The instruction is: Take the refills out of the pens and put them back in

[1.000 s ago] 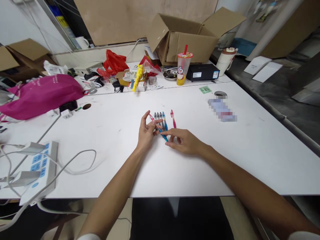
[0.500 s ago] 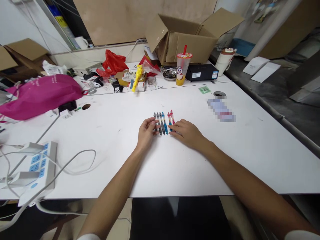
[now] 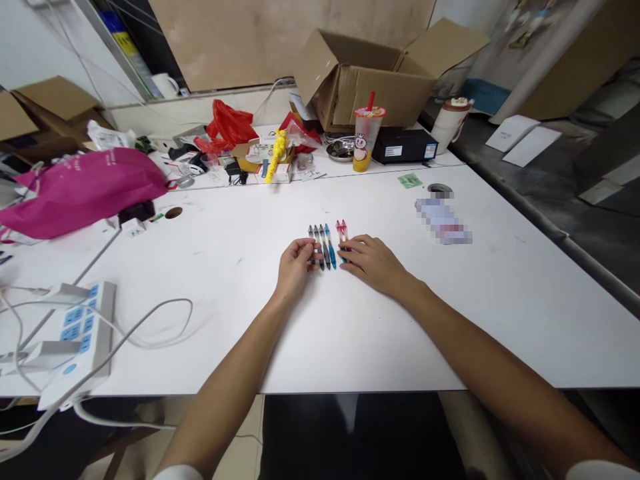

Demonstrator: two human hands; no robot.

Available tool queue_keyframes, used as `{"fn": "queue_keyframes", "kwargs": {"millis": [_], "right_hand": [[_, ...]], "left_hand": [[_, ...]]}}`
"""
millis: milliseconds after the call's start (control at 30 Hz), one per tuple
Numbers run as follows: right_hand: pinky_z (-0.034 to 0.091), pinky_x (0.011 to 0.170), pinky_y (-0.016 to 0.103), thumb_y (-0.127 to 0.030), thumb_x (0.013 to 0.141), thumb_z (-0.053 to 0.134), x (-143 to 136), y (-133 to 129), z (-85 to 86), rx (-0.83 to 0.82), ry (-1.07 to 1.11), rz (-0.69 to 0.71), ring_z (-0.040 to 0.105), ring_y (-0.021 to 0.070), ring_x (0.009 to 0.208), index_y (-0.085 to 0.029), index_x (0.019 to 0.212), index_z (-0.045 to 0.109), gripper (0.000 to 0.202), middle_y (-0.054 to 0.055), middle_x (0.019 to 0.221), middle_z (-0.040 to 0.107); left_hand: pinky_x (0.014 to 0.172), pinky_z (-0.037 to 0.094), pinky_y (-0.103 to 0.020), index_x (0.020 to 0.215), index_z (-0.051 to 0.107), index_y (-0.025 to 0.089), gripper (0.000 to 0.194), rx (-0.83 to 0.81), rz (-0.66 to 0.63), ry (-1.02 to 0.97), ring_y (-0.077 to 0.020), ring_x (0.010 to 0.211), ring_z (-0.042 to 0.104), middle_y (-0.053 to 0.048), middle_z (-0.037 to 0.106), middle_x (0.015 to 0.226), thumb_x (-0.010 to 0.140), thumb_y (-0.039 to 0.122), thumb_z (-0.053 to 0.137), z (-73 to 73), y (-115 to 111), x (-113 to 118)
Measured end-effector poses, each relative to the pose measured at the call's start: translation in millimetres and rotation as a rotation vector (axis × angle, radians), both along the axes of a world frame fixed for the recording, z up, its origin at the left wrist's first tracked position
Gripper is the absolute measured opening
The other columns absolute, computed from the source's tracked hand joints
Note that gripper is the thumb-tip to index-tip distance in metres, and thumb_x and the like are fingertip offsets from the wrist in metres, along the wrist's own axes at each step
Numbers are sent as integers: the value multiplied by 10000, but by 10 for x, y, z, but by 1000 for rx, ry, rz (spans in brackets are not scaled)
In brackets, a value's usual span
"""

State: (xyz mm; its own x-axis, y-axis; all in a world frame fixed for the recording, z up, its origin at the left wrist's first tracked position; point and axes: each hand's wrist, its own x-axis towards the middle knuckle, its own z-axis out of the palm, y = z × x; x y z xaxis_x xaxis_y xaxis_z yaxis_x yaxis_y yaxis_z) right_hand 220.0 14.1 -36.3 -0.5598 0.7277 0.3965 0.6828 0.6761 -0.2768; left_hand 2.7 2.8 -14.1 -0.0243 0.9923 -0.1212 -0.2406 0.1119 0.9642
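Note:
A row of retractable pens lies side by side on the white table. Grey-black pens (image 3: pixel 322 248) make up its left part, with a blue pen (image 3: pixel 331 248) beside them. Just right of a narrow gap are two red-topped pens (image 3: pixel 341 230); their tops are level. My left hand (image 3: pixel 295 265) rests at the row's left edge, fingers loosely bent and apart, touching the outermost black pen and partly hiding it. From the right, my right hand (image 3: pixel 373 262) reaches with spread fingers onto the red-topped pens, covering their lower parts.
A power strip (image 3: pixel 87 327) with looping cables sits at left, near a magenta bag (image 3: pixel 95 190). Along the back stand a drink cup (image 3: pixel 367 139), a black box (image 3: pixel 404 145) and an open carton (image 3: pixel 385 90). A tape roll (image 3: pixel 439 189) and a blurred-out item (image 3: pixel 443 220) lie right.
The left red-topped pen has shifted up, so the two red tops are now level. My right hand has moved slightly, and my left hand stays at the black pens.

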Motion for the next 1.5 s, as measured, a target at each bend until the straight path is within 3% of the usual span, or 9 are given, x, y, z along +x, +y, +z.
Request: {"fn": "queue_keyframes", "kwargs": {"millis": [200, 533, 700, 933, 1167, 1267, 1367, 1433, 1500], "right_hand": [[448, 1031, 546, -382, 968, 622, -78, -42, -9, -1, 15, 33, 504, 343, 1330, -259, 1387, 621, 436, 77, 1408, 649], [458, 949, 488, -320, 1031, 500, -154, -64, 61, 24, 59, -12, 562, 307, 1198, -276, 1223, 724, 298, 76, 1260, 716], [497, 914, 469, -368, 1042, 467, -198, -134, 125, -113, 333, -87, 650, 266, 1013, -274, 1229, 704, 317, 71, 1067, 751], [527, 903, 430, -342, 1005, 527, -226, -233, 146, -154, 655, -79, 668, 236, 1023, -278, 1207, 689, 267, 59, 1113, 749], [511, 751, 353, -301, 949, 553, -240, -307, 191, -534, 892, 60, 611, 175, 799, -245, 1059, 673, 172, 38, 959, 702], [434, 573, 286, -398, 952, 556, -269, -302, 216, -767, 1007, 41, 519, 125, 609, -246, 1140, 603, 246, 9, 877, 664], [338, 482, 274, -553, 990, 454, -283, -276, 215, -1032, 911, 32, 424, 107, 488, -198, 1102, 625, 409, 1, 723, 631], [334, 494, 282, -584, 999, 421, -281, -268, 208, -1055, 801, 24, 410, 111, 481, -184, 1010, 656, 464, -9, 635, 597], [350, 534, 286, -557, 1007, 430, -275, -279, 208, -936, 725, -7, 435, 120, 513, -200, 962, 658, 426, -23, 607, 574]], "left_hand": [[615, 526, -254, 960, 664, 183, 120, 3, -6, -7, -145, 781, 674, -86, 711, 1058, 880, 272, 664, -8, 6, -3], [605, 522, -251, 951, 664, 185, 104, 2, -4, -16, -144, 773, 672, -88, 717, 1053, 882, 263, 661, 2, 0, 2], [594, 520, -238, 950, 665, 178, 106, -12, 7, -20, -143, 774, 676, -93, 719, 1056, 883, 260, 662, 16, -5, 3], [636, 549, -244, 1020, 655, 168, 132, -50, 45, -61, -166, 853, 722, -116, 733, 1096, 925, 258, 637, 44, 3, 7], [793, 612, -291, 1069, 616, 151, 214, -51, 14, -264, -189, 917, 756, -158, 749, 1140, 950, 324, 659, 53, 16, 12], [807, 616, -283, 1063, 601, 159, 221, -17, -39, -281, -175, 865, 765, -139, 771, 1053, 936, 317, 687, 55, 10, 4], [806, 617, -278, 1055, 590, 174, 290, 18, -82, -255, -179, 877, 770, -123, 776, 1045, 889, 349, 748, 53, 0, 0], [768, 616, -265, 1039, 585, 180, 330, 36, -85, -217, -177, 864, 771, -115, 777, 1031, 860, 381, 776, 51, -12, 4], [716, 611, -247, 1025, 580, 186, 360, 50, -71, -185, -173, 844, 770, -107, 776, 1025, 840, 413, 789, 53, -28, 14]]}}
